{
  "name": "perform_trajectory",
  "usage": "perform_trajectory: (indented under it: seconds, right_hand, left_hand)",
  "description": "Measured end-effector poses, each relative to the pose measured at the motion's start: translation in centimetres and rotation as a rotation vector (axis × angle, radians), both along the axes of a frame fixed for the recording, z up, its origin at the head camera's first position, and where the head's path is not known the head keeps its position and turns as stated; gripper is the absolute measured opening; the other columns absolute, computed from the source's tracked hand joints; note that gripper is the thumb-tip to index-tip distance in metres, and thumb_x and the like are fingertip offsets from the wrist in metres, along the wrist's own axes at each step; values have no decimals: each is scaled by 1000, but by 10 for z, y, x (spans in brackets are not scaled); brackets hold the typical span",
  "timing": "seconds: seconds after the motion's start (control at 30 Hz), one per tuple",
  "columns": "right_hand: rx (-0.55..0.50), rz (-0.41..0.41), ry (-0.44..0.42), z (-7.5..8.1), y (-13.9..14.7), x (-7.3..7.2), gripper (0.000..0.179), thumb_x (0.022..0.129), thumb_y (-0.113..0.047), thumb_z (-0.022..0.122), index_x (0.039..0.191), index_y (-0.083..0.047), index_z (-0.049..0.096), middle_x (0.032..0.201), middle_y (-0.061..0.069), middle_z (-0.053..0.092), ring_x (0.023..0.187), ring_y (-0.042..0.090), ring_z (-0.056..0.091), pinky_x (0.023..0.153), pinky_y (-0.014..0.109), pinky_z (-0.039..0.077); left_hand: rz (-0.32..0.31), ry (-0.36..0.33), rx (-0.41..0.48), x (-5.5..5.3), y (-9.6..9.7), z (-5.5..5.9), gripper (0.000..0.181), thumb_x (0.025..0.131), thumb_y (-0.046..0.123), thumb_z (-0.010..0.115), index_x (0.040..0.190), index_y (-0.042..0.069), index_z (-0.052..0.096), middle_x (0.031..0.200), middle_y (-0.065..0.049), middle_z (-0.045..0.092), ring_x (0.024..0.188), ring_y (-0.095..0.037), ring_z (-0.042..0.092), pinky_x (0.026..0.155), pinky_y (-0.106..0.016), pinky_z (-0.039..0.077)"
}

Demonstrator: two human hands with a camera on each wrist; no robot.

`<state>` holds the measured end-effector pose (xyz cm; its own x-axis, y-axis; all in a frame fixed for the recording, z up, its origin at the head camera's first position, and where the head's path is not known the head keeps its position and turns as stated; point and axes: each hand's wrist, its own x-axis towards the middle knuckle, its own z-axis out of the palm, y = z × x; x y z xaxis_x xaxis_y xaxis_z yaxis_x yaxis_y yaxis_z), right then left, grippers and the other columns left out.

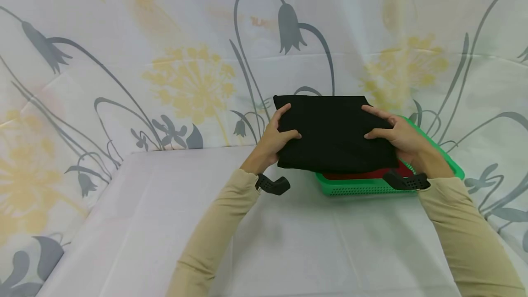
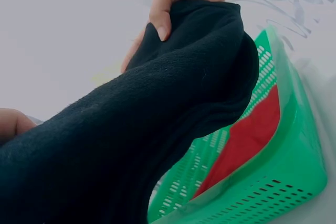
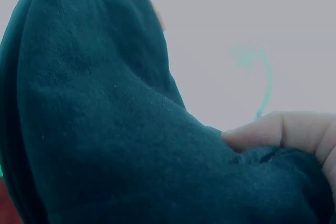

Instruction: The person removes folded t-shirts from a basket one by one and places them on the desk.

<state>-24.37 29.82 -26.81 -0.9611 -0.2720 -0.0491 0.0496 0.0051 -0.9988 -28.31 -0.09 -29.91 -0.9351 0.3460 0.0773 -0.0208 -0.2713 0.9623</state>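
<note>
Black cloth (image 1: 334,134) is up in the air, held by both hands, one at each side. It looks wide and flat in the head view, and it hides the back left part of the green basket (image 1: 367,189). From the left wrist you can see that it has layers, with a soft bend and loose folds at the end.

The left hand (image 1: 269,143) grips the left side of the cloth. Its thumb and one finger lie on the front, spread a bit apart, and the other fingers are hard to see. The right hand (image 1: 406,143) grips the right side the same way, with its thumb and one finger on the front. In the right wrist view, its thumb presses into the cloth and makes little wrinkles.

The basket sits on the white table (image 1: 144,223), just under and behind the right hand. It has lots of small holes in its sides. Red cloth (image 2: 252,135) lies inside it.

Each wrist has a black band (image 1: 274,184) on it, and both arms have tan sleeves (image 1: 218,219). Behind the table hangs a white sheet (image 1: 198,13) with gray and yellow flowers.
</note>
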Motion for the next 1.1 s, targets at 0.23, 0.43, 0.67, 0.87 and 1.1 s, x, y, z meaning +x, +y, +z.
perform_trajectory:
  seconds: [0.23,0.43,0.67,0.87,1.1]
  right_hand:
    - [6,-20,38,-3,-11,7,74,92,3,62,152,-31,34,160,4,11,110,10,58,76,34,54]
    - [-15,-33,69,-8,-22,11,74,91,5,62,152,-27,34,157,6,17,113,13,57,77,35,54]
    - [-112,51,118,-16,-34,15,73,92,7,59,153,-24,33,152,11,26,112,12,58,78,34,54]
    - [-126,87,162,-23,-43,18,73,93,8,58,154,-21,30,140,4,42,112,13,59,79,33,54]
    - [-145,91,162,-26,-57,18,74,93,7,57,155,-20,26,142,5,41,113,13,58,80,34,54]
  left_hand:
    - [-17,-8,25,7,-11,-2,83,83,-13,59,146,36,39,141,-6,41,115,-30,55,72,-37,53]
    - [-23,17,34,14,-24,-4,82,84,-14,59,146,36,39,139,-6,44,114,-31,55,74,-38,54]
    - [-3,58,13,22,-39,-8,82,84,-14,59,147,34,38,139,-5,43,115,-29,54,77,-36,53]
    - [-1,63,20,29,-51,-11,82,84,-13,60,148,34,37,139,-5,43,114,-30,55,76,-35,54]
    - [9,56,47,37,-66,-12,84,84,-14,59,149,34,36,140,-8,42,115,-31,55,76,-36,55]
